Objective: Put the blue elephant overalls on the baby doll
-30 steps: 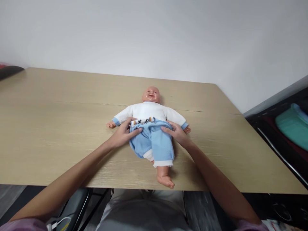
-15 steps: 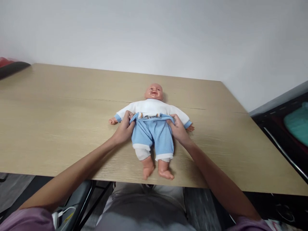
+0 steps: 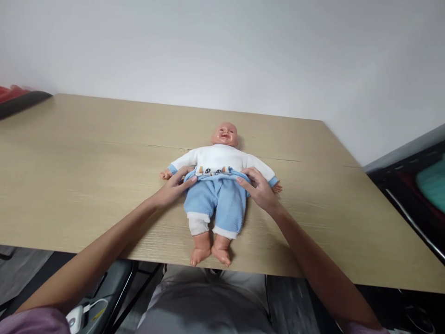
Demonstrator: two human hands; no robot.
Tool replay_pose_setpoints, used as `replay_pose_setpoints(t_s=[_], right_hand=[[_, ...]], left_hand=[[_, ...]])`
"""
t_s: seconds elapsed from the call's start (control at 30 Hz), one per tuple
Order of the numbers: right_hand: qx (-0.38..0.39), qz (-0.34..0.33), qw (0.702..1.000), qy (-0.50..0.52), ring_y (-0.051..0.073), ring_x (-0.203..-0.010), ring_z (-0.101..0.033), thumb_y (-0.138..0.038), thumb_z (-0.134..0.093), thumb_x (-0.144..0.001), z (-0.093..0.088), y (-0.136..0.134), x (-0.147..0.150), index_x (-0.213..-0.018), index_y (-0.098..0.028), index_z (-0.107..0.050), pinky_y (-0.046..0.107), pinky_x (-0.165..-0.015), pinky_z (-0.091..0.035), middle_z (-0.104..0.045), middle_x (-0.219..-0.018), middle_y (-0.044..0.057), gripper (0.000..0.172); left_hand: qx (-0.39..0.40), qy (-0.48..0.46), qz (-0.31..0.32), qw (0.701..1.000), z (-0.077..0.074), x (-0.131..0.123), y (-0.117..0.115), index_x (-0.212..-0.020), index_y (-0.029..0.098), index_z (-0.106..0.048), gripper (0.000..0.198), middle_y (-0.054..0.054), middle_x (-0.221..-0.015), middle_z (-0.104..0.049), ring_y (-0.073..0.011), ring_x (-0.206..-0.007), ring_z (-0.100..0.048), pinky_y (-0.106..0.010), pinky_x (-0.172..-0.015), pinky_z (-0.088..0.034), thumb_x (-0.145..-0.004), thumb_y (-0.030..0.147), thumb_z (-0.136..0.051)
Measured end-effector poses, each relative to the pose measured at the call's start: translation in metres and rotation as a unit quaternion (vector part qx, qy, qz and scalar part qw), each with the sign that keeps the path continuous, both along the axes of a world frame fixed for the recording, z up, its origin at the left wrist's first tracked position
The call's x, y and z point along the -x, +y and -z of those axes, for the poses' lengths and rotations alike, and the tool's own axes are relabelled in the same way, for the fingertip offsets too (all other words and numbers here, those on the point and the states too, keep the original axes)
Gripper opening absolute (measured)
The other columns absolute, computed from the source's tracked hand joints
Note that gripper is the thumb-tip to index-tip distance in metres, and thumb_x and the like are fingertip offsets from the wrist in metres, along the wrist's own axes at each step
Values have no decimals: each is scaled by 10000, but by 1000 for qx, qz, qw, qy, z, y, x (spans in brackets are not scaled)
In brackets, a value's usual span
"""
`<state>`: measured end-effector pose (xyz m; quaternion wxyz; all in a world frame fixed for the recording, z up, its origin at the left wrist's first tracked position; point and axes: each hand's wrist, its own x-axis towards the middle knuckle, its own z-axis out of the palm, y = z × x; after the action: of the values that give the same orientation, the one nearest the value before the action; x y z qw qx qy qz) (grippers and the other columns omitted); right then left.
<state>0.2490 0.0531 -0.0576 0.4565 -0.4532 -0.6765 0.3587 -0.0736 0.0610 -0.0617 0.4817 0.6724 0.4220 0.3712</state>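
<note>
Light-blue trousers (image 3: pixel 217 198) with white cuffs clothe the doll (image 3: pixel 222 157), which lies on its back in a white top, head toward the far edge of the desk (image 3: pixel 104 185) and bare feet just inside its near edge, white cloth showing below one cuff. I have the left hand (image 3: pixel 174 189) and right hand (image 3: pixel 261 189) touching either side of the bunched waistband, thumbs on top; whether the fingers pinch it I cannot tell. Beyond the right edge I note teal material (image 3: pixel 433 182) inside a dark frame, kind unclear.
</note>
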Motion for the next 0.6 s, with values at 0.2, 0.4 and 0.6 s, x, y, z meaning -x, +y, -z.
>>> replay_pose_setpoints(t_s=[0.2, 0.4, 0.6], right_hand=[[53, 15, 997, 58, 223, -833, -618, -553, -738, -921, -1, 39, 20, -996, -269, -632, 335, -784, -482, -666, -882, -4, 312], [102, 136, 983, 63, 204, -722, -496, -615, -751, -842, 15, 77, 20, -937, -268, -590, 318, -680, -416, -557, -758, -35, 394], [100, 65, 992, 48, 258, -892, -638, -626, -818, -795, 19, 56, -5, -877, -262, -644, 354, -825, -513, -678, -869, 19, 412]], left_hand=[[-23, -6, -70, 997, -9, -12, 17, -1089, 219, -667, 475, -16, -968, -676, -206, -909, -600, -320, -855, -507, -1016, 688, -651], [70, -66, -42, 994, -6, -34, 48, -1102, 206, -685, 594, -41, -1080, -719, -230, -1001, -639, -334, -911, -522, -905, 764, -734], [37, -61, -41, 997, 3, -16, 48, -1078, 213, -675, 510, -17, -956, -681, -216, -938, -635, -341, -909, -533, -924, 693, -754]])
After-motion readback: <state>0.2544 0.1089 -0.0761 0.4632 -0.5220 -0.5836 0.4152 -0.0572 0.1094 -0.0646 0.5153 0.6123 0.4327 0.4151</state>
